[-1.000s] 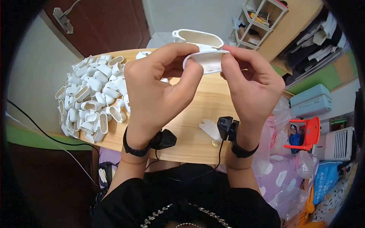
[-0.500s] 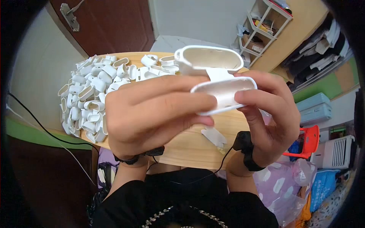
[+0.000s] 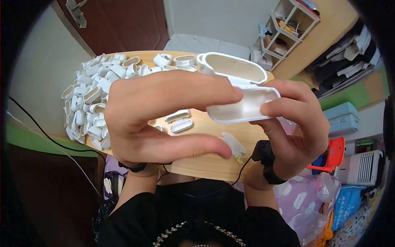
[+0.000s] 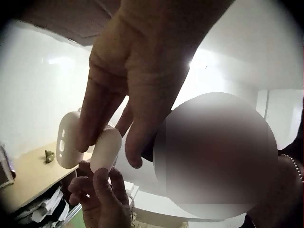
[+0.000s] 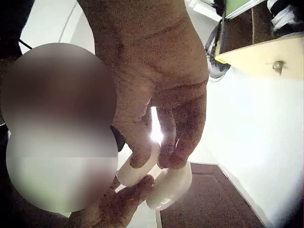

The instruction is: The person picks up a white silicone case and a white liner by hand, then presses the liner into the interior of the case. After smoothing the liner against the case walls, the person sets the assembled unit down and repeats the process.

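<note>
A white earbud case cover [image 3: 236,66] is held up over the table with its lid half [image 3: 247,108] flipped out toward the wearer; both hollows face up. My right hand [image 3: 302,119] pinches the right end of the lid, fingertips inside and thumb beneath. From the left, my left hand [image 3: 133,105] reaches in with a straight index finger at the lid's left end, its thumb stretched out well below. In the left wrist view, the left fingers touch between the cover's two halves [image 4: 107,147]. The right wrist view shows the cover [image 5: 173,187] under the right fingertips.
A large pile of similar white covers [image 3: 101,90] spreads over the table's left side. One unfolded cover [image 3: 181,125] lies below the left hand's gap. A translucent white scrap [image 3: 233,144] is near the wooden table's [image 3: 205,166] front. A white shelf rack [image 3: 284,33] stands behind.
The cover has come down and to the right, and its hollows show more fully. My left hand has gone from pinching the lid to an extended finger with the thumb apart. The right still pinches it.
</note>
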Motion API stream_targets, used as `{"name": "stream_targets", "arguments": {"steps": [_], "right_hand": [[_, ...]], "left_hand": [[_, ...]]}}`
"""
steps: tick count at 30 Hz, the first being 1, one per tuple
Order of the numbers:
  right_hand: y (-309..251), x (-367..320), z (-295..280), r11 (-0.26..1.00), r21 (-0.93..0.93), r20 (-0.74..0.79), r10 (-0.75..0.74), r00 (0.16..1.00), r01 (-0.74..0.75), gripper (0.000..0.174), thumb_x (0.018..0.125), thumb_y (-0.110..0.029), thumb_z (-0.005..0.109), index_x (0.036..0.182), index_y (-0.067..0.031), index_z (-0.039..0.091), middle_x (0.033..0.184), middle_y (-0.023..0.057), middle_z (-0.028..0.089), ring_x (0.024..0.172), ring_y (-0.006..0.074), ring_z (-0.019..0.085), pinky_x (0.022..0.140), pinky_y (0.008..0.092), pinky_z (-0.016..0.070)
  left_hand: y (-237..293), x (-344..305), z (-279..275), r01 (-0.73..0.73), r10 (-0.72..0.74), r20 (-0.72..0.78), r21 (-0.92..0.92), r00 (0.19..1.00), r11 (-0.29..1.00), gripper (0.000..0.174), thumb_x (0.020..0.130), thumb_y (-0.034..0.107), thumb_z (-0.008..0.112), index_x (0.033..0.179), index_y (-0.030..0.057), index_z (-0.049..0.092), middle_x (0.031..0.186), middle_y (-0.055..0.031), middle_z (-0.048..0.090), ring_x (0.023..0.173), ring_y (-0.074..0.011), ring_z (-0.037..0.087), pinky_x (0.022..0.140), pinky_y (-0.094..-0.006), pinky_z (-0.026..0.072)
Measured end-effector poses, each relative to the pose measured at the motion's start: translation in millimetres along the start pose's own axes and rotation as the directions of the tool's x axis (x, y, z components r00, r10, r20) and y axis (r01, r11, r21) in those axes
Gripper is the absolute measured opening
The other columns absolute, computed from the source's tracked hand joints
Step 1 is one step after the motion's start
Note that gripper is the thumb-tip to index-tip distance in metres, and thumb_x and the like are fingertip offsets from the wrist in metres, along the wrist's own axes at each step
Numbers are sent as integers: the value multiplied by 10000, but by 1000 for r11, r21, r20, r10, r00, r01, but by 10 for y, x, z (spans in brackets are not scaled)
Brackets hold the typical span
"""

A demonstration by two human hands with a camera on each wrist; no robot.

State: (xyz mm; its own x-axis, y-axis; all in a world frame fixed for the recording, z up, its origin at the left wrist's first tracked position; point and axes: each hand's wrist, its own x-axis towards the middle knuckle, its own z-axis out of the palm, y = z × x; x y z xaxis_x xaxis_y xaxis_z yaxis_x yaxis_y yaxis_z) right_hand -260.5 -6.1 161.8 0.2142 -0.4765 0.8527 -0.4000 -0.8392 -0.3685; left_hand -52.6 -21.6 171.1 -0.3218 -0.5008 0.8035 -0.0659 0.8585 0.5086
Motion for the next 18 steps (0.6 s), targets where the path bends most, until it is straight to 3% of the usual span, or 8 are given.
{"name": "stream_targets", "arguments": {"steps": [5, 8, 10, 18], "right_hand": [[30, 6, -20, 996, 94, 38, -13, 999, 9, 291, 600, -30, 783, 846, -3, 630, 843, 177, 659, 762, 235, 625, 676, 289, 461], [48, -2, -63, 996, 77, 81, -51, 995, 45, 293, 612, -51, 783, 855, -1, 627, 842, 183, 659, 751, 236, 624, 670, 294, 463], [58, -8, -94, 996, 71, 122, -62, 991, 54, 281, 627, -62, 777, 856, 1, 626, 841, 193, 658, 742, 240, 623, 659, 299, 465], [115, 23, -243, 975, 213, 394, -151, 906, 70, 199, 716, -60, 689, 888, 19, 628, 865, 235, 656, 722, 257, 617, 626, 326, 465]], "left_hand": [[-42, 5, -131, -39, 23, 160, 100, 987, 994, 319, 567, 104, 837, 823, -28, 700, 849, -222, 695, 777, -278, 699, 683, -285, 539], [-3, -31, -94, 0, -24, 163, 144, 986, 990, 241, 619, 82, 795, 815, -27, 705, 867, -219, 695, 766, -272, 699, 677, -282, 544], [-33, -68, -99, -57, 22, 214, 161, 977, 985, 195, 660, 67, 762, 824, -23, 706, 885, -223, 692, 745, -262, 700, 653, -288, 552], [-73, -142, -263, -125, 93, 404, 52, 910, 991, 142, 741, 72, 709, 854, -12, 691, 916, -236, 684, 740, -284, 708, 604, -312, 579]]}}
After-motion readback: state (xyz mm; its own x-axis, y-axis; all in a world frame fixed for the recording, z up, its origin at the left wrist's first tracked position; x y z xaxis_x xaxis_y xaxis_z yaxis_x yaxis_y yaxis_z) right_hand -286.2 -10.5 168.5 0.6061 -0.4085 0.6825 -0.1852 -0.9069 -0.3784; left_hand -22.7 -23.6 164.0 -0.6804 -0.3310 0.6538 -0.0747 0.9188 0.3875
